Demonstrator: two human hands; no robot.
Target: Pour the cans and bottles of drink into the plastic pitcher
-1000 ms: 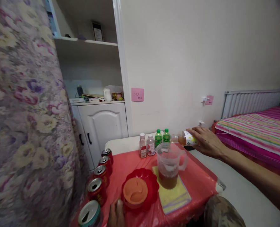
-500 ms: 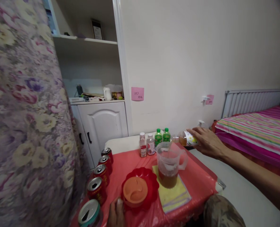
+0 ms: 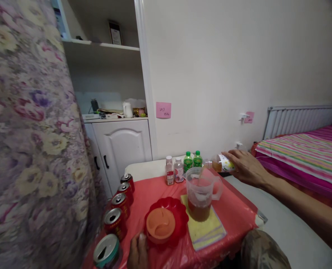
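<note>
My right hand [image 3: 245, 167] grips a small plastic bottle [image 3: 219, 163] of amber drink, tipped on its side with its mouth over a clear plastic pitcher [image 3: 201, 193]. A thin stream runs into the pitcher, which holds brown liquid in its lower third and stands on a yellow cloth [image 3: 204, 229]. My left hand [image 3: 137, 252] rests at the table's near edge, its thumb touching the rim of a red scalloped bowl [image 3: 179, 213]. An orange lid [image 3: 160, 224] lies in that bowl.
The table wears a red plastic cover [image 3: 151, 192]. Several opened red cans [image 3: 122, 200] and a green one [image 3: 106, 251] line its left edge. Small bottles [image 3: 178, 170] stand at the back. A floral curtain [image 3: 28, 142] hangs left, a white cabinet [image 3: 121, 144] behind, a striped bed [image 3: 303, 153] right.
The amber stream keeps running and the pitcher's level has risen slightly. Both hands hold their places; the view has shifted a little.
</note>
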